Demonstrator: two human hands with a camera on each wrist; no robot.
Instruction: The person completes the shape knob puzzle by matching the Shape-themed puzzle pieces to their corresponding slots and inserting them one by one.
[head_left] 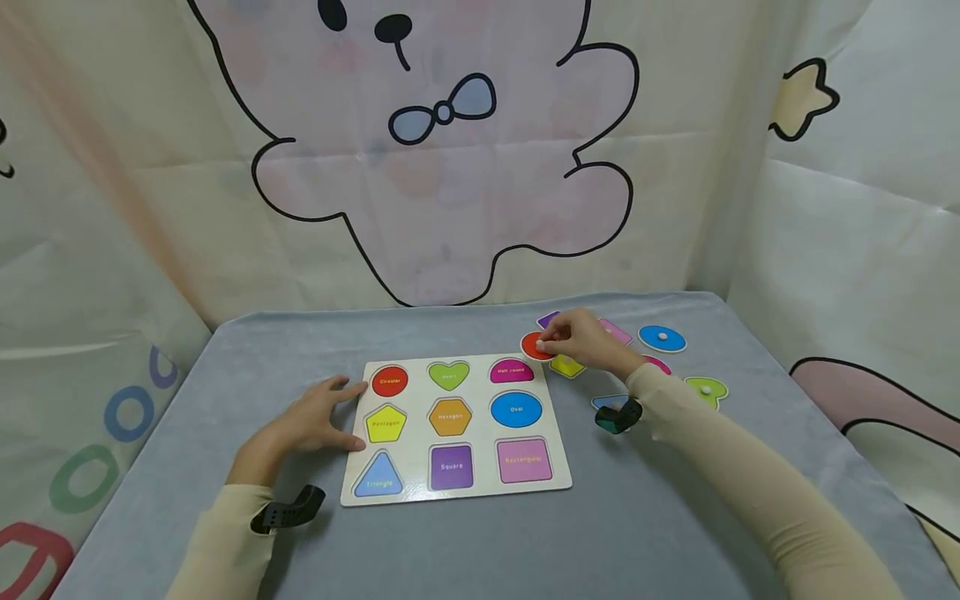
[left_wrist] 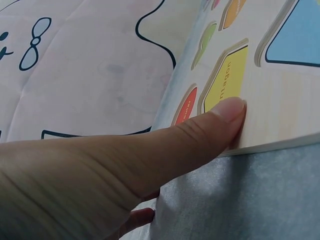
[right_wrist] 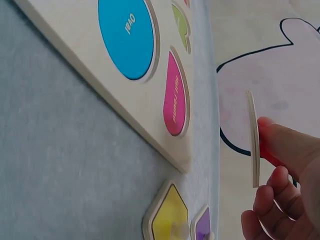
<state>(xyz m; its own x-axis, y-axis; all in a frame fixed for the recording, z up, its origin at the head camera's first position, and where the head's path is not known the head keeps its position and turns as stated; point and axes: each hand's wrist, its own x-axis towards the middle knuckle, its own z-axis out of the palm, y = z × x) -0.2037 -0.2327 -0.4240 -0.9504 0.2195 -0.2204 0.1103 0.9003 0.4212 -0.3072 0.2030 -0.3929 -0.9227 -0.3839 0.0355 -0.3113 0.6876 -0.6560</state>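
A white shape puzzle board (head_left: 483, 471) lies on the cloth, its shallow recesses coloured and labelled. At its left edge rests my left hand (head_left: 306, 421), with the thumb (left_wrist: 200, 125) lying on the rim beside the yellow pentagon recess. Beyond the board's back right corner, my right hand (head_left: 588, 342) pinches a red round puzzle piece (head_left: 530, 346) between thumb and fingers. In the right wrist view this piece (right_wrist: 254, 145) appears edge-on, raised above the cloth. Just below it is a yellow pentagon piece (head_left: 566, 367), near a purple piece (head_left: 547, 319).
Right of the board lie a blue oval piece (head_left: 662, 339), a green heart piece (head_left: 707, 389), a pink piece (head_left: 617, 332), a magenta piece (head_left: 657, 364) and a light blue piece (head_left: 609, 402), the last partly behind the right wrist strap. Printed curtains surround the grey-blue table (head_left: 450, 550).
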